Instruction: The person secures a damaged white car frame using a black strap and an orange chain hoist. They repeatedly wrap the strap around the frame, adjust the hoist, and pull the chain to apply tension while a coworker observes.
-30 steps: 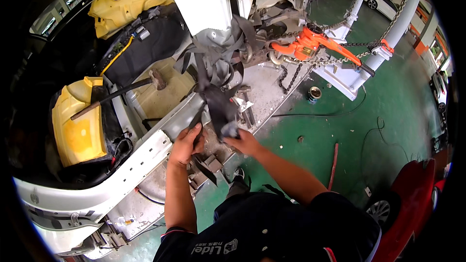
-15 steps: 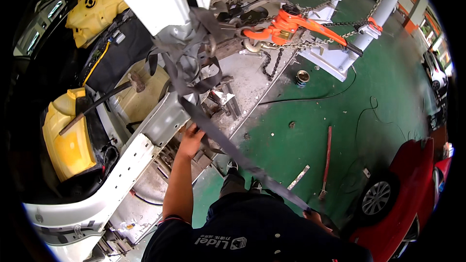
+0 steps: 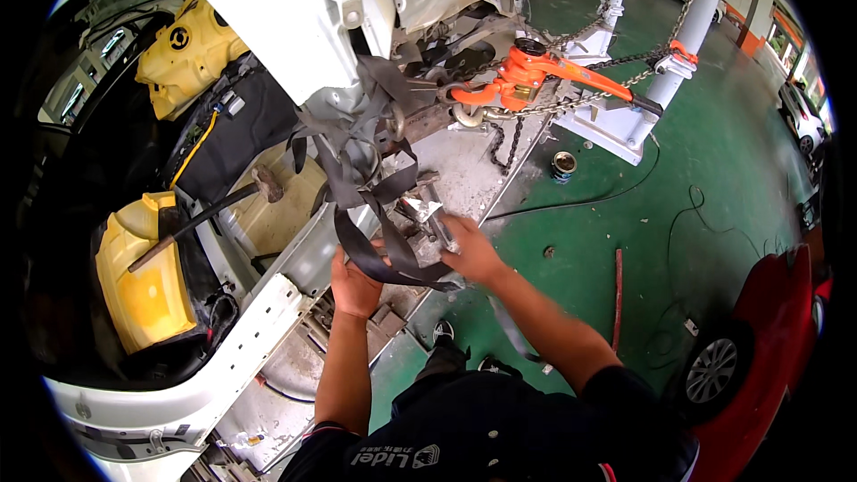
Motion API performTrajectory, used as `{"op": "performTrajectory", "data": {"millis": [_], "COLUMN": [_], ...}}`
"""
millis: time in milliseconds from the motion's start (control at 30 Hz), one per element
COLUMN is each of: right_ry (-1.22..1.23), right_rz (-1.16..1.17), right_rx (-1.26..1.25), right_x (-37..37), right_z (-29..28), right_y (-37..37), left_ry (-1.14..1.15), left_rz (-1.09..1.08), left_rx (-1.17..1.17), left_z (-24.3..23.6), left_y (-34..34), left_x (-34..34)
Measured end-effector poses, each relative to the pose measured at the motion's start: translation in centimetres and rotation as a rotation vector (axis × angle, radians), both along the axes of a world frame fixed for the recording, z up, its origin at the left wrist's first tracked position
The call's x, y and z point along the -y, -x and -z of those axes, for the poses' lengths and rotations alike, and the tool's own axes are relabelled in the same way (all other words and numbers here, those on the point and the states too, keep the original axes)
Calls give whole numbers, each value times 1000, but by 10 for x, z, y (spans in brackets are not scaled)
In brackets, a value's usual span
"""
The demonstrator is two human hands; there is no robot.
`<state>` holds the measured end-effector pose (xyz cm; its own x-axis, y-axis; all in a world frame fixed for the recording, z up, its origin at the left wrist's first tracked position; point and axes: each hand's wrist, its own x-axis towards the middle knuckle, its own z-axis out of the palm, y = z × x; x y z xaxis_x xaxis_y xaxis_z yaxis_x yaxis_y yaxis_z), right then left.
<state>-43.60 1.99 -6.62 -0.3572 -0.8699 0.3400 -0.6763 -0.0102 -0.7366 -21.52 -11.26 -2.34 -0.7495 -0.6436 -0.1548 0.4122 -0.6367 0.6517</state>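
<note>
A dark grey webbing strap hangs in loops from a hook at the crumpled grey metal of a white car body. My left hand is closed around a lower loop of it, beside the sill. Opposite, my right hand has curled fingers near the strap's right side. What they hold, if anything, is hidden. Below the right forearm, a loose length of strap trails toward the floor. An orange lever hoist with chains joins the car's front to a white post.
A hammer lies across the car's opening, near yellow padding. On the green floor are an open can, a red bar and a thin black cable. A red car stands at the right.
My right hand has come up from the lower right to the strap loops near my left hand. The strap, stretched taut across me before, now hangs slack. My view has shifted slightly.
</note>
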Motion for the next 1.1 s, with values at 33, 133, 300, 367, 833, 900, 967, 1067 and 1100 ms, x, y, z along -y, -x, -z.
{"op": "performTrajectory", "data": {"millis": [33,133,300,367,833,900,967,1067,1100], "right_ry": [135,184,-16,-5,-235,-223,-134,-50,-12], "right_rz": [-25,-69,-115,-115,-203,-307,-323,-299,-309], "right_rx": [-159,-409,-349,-336,-254,-192,-109,7,43], "right_x": [36,104,115,97,-107,-122,-136,-156,-155], "right_z": [-36,-66,-29,-35,-32,-63,-52,-36,-35], "right_y": [-5,-18,-30,-27,77,82,100,123,128], "left_ry": [0,75,505,809,1352,1513,1517,1482,1461], "left_rz": [26,105,-19,-296,-909,-959,-994,-1052,-1030], "left_rx": [25,110,649,753,1212,1327,1523,1688,1486], "left_z": [-1,-3,-4,-13,-46,-60,-78,-93,-80], "left_y": [-4,-14,-47,-33,-42,-68,-91,-125,-184], "left_x": [3,21,84,92,188,202,211,209,234]}}
